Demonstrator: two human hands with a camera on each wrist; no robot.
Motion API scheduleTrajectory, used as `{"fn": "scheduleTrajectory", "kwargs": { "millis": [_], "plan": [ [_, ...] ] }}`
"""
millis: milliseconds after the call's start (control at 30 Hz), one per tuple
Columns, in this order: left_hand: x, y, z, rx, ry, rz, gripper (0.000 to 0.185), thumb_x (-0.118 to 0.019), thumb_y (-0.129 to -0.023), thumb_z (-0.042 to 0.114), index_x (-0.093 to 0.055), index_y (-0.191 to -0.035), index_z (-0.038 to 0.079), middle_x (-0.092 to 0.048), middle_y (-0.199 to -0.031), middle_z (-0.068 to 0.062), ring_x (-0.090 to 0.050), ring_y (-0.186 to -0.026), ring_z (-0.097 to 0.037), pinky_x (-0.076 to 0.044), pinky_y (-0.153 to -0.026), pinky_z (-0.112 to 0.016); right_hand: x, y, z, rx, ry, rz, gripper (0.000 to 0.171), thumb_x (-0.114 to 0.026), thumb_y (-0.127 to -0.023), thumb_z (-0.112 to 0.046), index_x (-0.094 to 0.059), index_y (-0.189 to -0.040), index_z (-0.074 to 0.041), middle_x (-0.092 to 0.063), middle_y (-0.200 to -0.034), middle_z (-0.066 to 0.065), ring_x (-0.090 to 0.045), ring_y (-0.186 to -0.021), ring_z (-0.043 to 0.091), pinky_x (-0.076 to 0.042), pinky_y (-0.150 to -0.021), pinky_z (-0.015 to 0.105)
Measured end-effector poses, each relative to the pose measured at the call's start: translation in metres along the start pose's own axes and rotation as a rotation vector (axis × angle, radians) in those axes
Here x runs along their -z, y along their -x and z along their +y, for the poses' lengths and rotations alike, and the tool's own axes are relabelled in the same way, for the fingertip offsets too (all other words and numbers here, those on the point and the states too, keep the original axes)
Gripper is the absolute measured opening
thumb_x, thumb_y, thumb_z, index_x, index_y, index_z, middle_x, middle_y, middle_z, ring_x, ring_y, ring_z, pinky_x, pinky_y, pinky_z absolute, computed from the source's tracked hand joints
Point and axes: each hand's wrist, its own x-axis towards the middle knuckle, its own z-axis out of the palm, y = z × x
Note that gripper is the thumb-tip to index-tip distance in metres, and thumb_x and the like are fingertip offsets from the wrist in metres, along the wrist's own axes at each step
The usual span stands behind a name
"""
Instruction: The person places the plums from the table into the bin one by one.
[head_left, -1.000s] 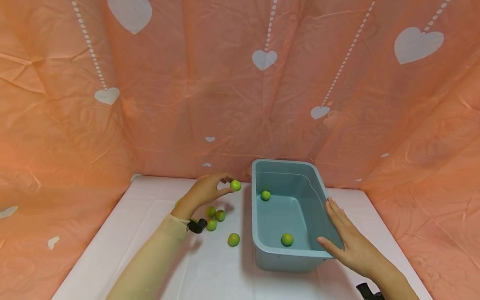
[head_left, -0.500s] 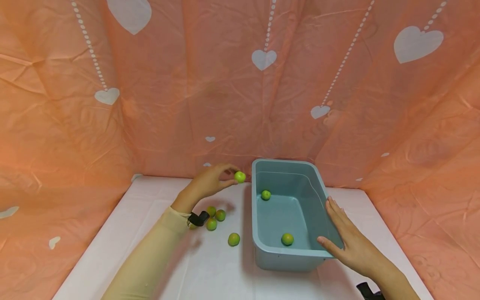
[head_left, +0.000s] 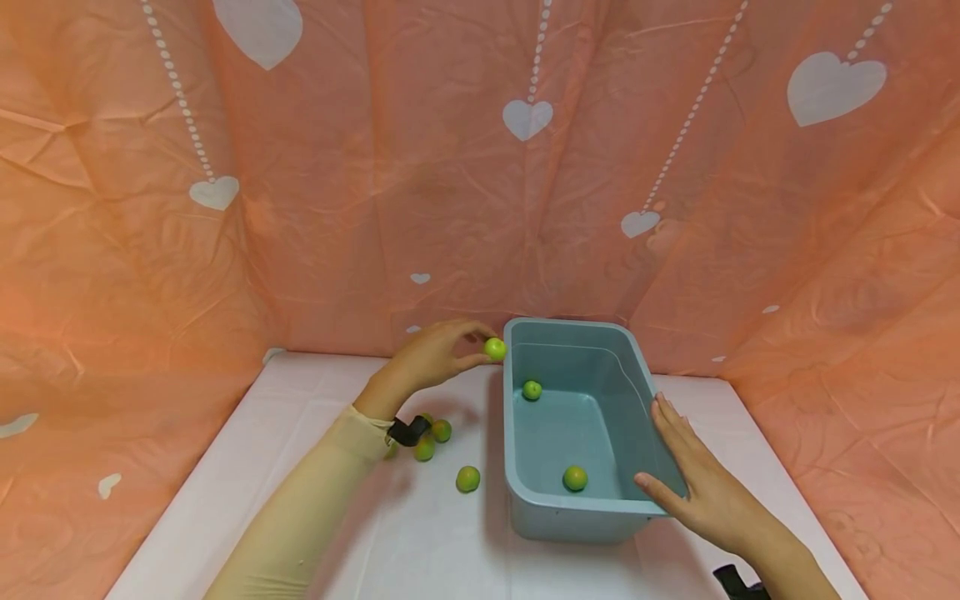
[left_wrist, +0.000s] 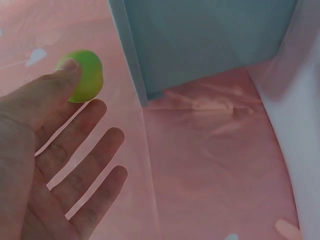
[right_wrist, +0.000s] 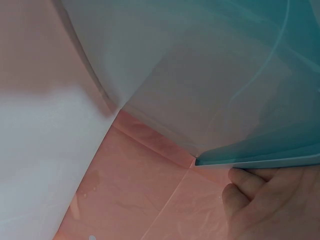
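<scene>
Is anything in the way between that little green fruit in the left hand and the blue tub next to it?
Nothing visible is. The left hand pinches the green fruit right at the blue tub's far left rim, about level with it. The tub's open inside holds only two other fruits, and the right hand rests on the opposite wall.

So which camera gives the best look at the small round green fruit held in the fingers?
The left wrist view: the small round green fruit fills it close up, pinched by the left hand. The head view shows it tiny; the right wrist view misses it.
</scene>
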Motion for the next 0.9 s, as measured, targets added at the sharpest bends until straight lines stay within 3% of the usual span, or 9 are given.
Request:
{"fn": "scheduleTrajectory", "kwargs": {
  "millis": [200,467,600,800,900],
  "plan": [
    [-0.004,-0.009,0.009,-0.044,-0.001,-0.010,0.038,-0.082,-0.098,0.029,-0.072,-0.133,0.015,-0.072,-0.127,-0.001,-0.069,-0.118,-0.027,-0.056,-0.101,-0.042,-0.001,-0.001,0.001,0.021,0.017,0.013,0.096,-0.073,-0.103,-0.038,-0.014,-0.173,-0.008,-0.010,-0.180,0.014,-0.004,-0.166,0.034,0.004,-0.116,0.008],
    [-0.015,-0.023,0.024,-0.064,-0.046,-0.057,0.035,-0.082,-0.099,0.028,-0.073,-0.131,0.019,-0.073,-0.126,0.002,-0.071,-0.113,-0.022,-0.057,-0.095,-0.037,-0.001,0.000,0.001,0.004,0.003,0.006,0.096,-0.073,-0.103,-0.038,-0.014,-0.173,-0.008,-0.010,-0.180,0.015,-0.004,-0.166,0.036,0.003,-0.122,0.017],
    [-0.022,-0.028,0.028,-0.084,-0.055,-0.090,0.035,-0.081,-0.099,0.028,-0.072,-0.132,0.019,-0.073,-0.129,0.001,-0.071,-0.112,-0.022,-0.057,-0.095,-0.037,0.000,0.001,0.000,-0.011,-0.004,0.000,0.096,-0.072,-0.103,-0.038,-0.013,-0.173,-0.010,-0.009,-0.180,0.015,-0.004,-0.166,0.037,0.000,-0.127,0.027],
    [-0.029,-0.033,0.035,-0.090,-0.103,-0.117,0.035,-0.080,-0.100,0.031,-0.072,-0.133,0.022,-0.073,-0.125,0.004,-0.069,-0.102,-0.013,-0.057,-0.088,-0.031,0.000,0.000,0.001,-0.028,-0.019,-0.010,0.097,-0.073,-0.102,-0.038,-0.013,-0.173,-0.011,-0.008,-0.180,0.013,-0.004,-0.165,0.039,-0.013,-0.129,0.064],
    [-0.034,-0.034,0.037,-0.089,-0.126,-0.132,0.035,-0.079,-0.101,0.032,-0.072,-0.134,0.024,-0.073,-0.126,0.005,-0.070,-0.104,-0.012,-0.057,-0.088,-0.032,0.000,0.000,0.001,-0.028,-0.021,-0.010,0.097,-0.073,-0.102,-0.038,-0.013,-0.173,-0.011,-0.008,-0.180,0.013,-0.004,-0.165,0.039,-0.013,-0.128,0.065]
  ]
}}
